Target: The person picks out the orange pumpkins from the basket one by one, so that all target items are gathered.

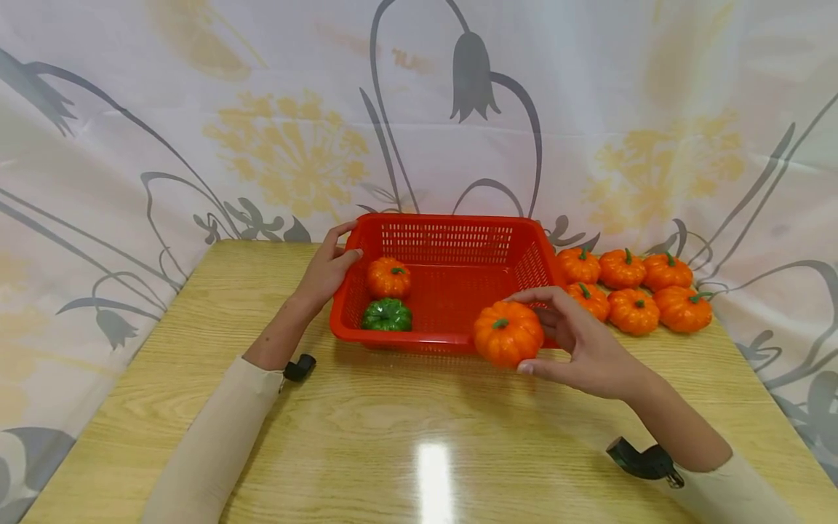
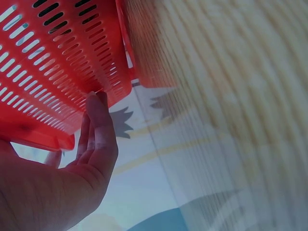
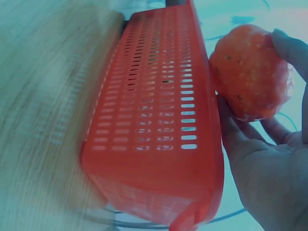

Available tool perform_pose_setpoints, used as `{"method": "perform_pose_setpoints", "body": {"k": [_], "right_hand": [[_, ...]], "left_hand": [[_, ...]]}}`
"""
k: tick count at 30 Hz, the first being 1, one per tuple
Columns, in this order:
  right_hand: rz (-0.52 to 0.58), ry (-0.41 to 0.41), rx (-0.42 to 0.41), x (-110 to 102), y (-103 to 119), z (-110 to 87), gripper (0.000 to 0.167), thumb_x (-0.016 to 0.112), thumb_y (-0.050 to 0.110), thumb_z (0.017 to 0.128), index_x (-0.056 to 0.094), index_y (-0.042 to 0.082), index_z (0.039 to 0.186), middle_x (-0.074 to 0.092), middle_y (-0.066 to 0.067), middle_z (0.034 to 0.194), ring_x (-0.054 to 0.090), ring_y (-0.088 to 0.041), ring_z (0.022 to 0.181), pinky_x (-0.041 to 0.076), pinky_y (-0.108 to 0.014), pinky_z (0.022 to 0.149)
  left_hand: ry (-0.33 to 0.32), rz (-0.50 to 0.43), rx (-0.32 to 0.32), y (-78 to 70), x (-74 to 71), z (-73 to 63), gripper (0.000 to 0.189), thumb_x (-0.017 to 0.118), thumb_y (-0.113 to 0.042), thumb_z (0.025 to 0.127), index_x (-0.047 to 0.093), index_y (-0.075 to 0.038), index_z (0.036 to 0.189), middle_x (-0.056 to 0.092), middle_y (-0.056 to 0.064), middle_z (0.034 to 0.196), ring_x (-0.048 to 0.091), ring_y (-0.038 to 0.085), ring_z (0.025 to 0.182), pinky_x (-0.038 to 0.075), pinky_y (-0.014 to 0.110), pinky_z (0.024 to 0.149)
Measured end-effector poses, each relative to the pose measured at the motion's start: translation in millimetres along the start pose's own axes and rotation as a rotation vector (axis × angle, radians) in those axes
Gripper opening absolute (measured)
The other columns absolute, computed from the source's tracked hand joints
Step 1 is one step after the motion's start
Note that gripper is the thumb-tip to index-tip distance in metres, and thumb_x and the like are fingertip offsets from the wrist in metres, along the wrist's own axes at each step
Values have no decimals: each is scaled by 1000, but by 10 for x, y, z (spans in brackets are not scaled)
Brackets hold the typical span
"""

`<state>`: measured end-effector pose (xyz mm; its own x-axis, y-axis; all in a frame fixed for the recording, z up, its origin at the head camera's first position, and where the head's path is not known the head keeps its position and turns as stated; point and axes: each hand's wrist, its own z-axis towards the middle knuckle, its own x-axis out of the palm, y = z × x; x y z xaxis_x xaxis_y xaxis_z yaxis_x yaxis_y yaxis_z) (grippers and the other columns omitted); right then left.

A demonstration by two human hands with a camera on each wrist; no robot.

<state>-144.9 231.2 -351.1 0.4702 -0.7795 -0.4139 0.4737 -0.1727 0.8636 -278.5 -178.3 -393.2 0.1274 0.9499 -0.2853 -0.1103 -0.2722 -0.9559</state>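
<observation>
My right hand (image 1: 579, 346) grips a small orange pumpkin (image 1: 508, 334) with a green stem, thumb below and fingers behind it. The pumpkin overlaps the near right rim of a red plastic basket (image 1: 452, 338) in the head view; in the right wrist view it is at the rim's height. My left hand (image 1: 329, 271) holds the basket's left side, thumb over the rim and fingers along the slotted outer wall (image 2: 72, 62). Inside, at the left end, sit another orange pumpkin (image 1: 389, 278) and, nearer me, a green pumpkin (image 1: 387, 315).
Several orange pumpkins (image 1: 633, 311) stand in two rows on the wooden table (image 1: 366, 429), just right of the basket. A flower-printed cloth (image 1: 419, 109) hangs behind the table's far edge. Small black devices (image 1: 644, 461) are strapped at both wrists.
</observation>
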Motion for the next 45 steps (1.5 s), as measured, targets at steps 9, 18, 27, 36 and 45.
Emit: {"method": "perform_pose_setpoints", "body": {"k": [9,18,27,36,45], "right_hand": [[7,-4,-18,39,12,-57,82,81,-18,80,42,1,150,51,-13,151,61,-23,133,57,-32,104],[19,-9,-111,83,-16,-139,85,81,-22,76,43,-3,149,50,-21,149,59,-24,134,51,-29,110],[19,-13,-132,97,28,-218,86,83,-22,75,43,-5,149,51,-21,147,61,-23,130,53,-29,108],[9,-18,-145,89,11,-322,89,84,-21,73,43,-5,150,52,-22,147,60,-22,133,51,-27,110],[43,-10,-188,-36,-72,-468,93,82,-26,69,39,-13,150,48,-27,149,58,-24,136,51,-27,109]], "left_hand": [[2,-2,6,3,-2,-4,58,49,-23,111,33,-22,167,59,31,133,69,44,110,64,29,77],[6,-7,-5,11,-6,6,58,50,-23,111,32,-23,167,59,30,133,69,45,111,64,29,77],[-5,4,2,-2,-3,-3,58,49,-22,111,33,-22,166,59,30,133,69,44,110,64,28,78],[1,-1,0,-7,-3,-6,58,49,-22,111,32,-21,167,59,30,133,69,44,110,64,28,77],[5,0,-2,-8,-6,8,59,49,-22,110,32,-22,167,58,31,133,69,45,110,65,31,79]]}}
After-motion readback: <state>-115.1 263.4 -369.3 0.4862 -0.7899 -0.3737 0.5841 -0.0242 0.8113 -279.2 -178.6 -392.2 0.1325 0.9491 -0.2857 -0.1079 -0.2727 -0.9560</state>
